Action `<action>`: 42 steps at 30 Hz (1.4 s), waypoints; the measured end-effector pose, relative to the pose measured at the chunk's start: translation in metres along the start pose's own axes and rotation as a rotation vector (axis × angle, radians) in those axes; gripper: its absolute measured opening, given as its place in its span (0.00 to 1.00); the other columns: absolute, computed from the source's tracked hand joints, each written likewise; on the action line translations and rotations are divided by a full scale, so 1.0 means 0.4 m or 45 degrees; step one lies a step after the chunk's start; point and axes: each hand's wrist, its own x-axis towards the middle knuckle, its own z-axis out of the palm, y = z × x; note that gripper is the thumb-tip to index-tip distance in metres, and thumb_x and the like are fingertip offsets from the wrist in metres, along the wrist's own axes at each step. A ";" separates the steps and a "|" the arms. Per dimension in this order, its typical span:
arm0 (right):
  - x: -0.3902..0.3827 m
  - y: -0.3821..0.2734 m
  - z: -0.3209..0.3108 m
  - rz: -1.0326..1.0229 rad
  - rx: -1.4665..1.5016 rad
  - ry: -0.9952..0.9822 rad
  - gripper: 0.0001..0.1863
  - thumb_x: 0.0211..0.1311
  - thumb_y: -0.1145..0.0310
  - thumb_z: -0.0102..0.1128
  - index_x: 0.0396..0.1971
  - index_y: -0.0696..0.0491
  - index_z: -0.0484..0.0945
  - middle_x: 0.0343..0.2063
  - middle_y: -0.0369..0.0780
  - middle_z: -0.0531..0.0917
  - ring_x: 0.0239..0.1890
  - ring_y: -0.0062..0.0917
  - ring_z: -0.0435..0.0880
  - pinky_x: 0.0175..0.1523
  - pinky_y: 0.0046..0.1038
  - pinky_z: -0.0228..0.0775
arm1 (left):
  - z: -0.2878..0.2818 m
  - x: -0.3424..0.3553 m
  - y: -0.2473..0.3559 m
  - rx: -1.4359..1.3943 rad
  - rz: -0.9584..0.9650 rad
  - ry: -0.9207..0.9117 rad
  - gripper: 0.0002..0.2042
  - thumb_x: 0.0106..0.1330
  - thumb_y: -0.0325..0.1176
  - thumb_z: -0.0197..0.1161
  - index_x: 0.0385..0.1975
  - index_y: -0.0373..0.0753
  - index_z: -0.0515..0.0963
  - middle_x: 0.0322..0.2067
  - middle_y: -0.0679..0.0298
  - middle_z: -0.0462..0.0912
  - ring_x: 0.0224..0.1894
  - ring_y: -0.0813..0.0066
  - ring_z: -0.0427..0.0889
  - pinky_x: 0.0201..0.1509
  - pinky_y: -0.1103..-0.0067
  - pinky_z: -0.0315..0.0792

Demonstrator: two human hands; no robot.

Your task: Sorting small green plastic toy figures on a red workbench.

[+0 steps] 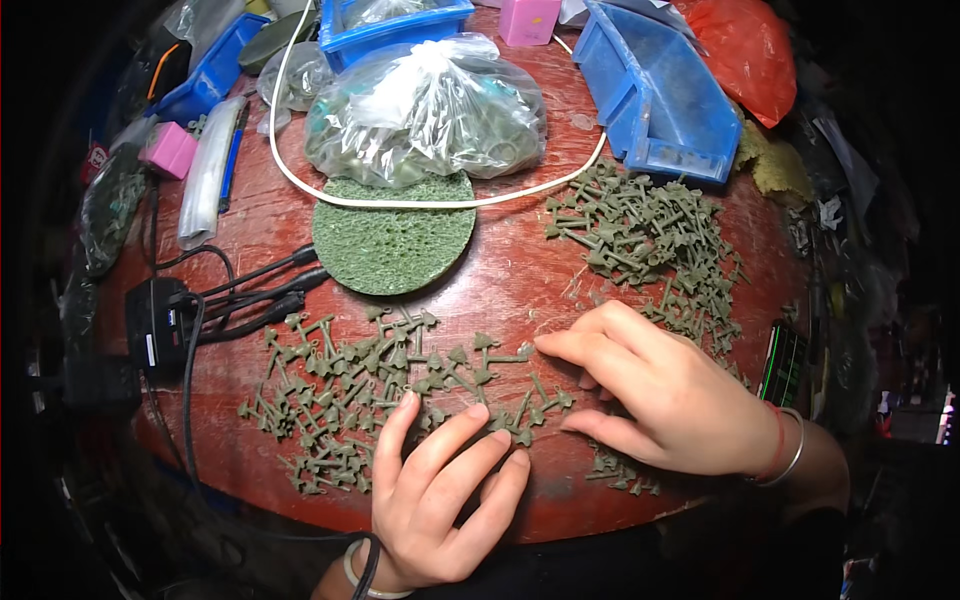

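Many small olive-green plastic parts (330,385), each a short stem with flared ends, are scattered over the red tabletop. My left hand (445,500) lies at their near edge, fingers spread, its fingertips touching or just above a few parts. To the right is my right hand (665,395), its index finger stretched toward a part at the right end of the scatter. The thumb is apart from that finger, and nothing shows between them. A denser heap of the same parts (650,235) sits beyond the right hand, and a few more lie below it.
A round green textured pad (395,245) lies mid-table under a white cable (520,192). Behind it sits a filled clear plastic bag (430,115). A blue bin (655,100) stands at the far right. Black cable plugs and a black box (158,320) are on the left.
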 end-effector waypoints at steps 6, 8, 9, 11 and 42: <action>0.037 0.004 0.047 -0.019 0.002 0.073 0.24 0.62 0.75 0.71 0.58 0.60 0.76 0.45 0.48 0.78 0.44 0.44 0.84 0.48 0.37 0.79 | 0.012 0.033 0.008 0.122 -0.093 -0.109 0.12 0.65 0.32 0.67 0.47 0.44 0.86 0.57 0.54 0.80 0.64 0.53 0.78 0.70 0.41 0.64; 0.051 0.003 0.059 -0.068 0.039 0.087 0.19 0.62 0.76 0.67 0.51 0.61 0.75 0.42 0.49 0.75 0.43 0.46 0.82 0.48 0.41 0.78 | 0.011 0.029 0.002 0.127 -0.111 -0.095 0.13 0.64 0.33 0.68 0.48 0.43 0.86 0.57 0.54 0.80 0.64 0.52 0.78 0.70 0.41 0.64; 0.055 0.006 0.066 -0.116 0.056 0.107 0.15 0.62 0.77 0.65 0.46 0.62 0.72 0.40 0.50 0.72 0.42 0.49 0.81 0.47 0.44 0.76 | 0.013 0.028 0.001 0.123 -0.131 -0.080 0.13 0.64 0.33 0.70 0.48 0.43 0.86 0.57 0.53 0.80 0.64 0.52 0.78 0.70 0.41 0.64; 0.060 0.003 0.063 -0.143 0.054 0.088 0.14 0.58 0.78 0.64 0.42 0.62 0.71 0.40 0.50 0.73 0.42 0.48 0.80 0.47 0.44 0.75 | 0.012 0.030 0.004 0.134 -0.177 -0.062 0.14 0.62 0.34 0.73 0.48 0.41 0.85 0.57 0.53 0.80 0.63 0.51 0.78 0.71 0.41 0.63; -0.075 0.020 -0.045 -0.031 -0.578 0.394 0.20 0.54 0.77 0.73 0.48 0.60 0.82 0.41 0.43 0.78 0.45 0.38 0.79 0.50 0.37 0.74 | 0.001 0.001 0.014 0.134 0.059 0.131 0.11 0.56 0.27 0.74 0.36 0.43 0.80 0.38 0.62 0.74 0.40 0.62 0.74 0.43 0.64 0.75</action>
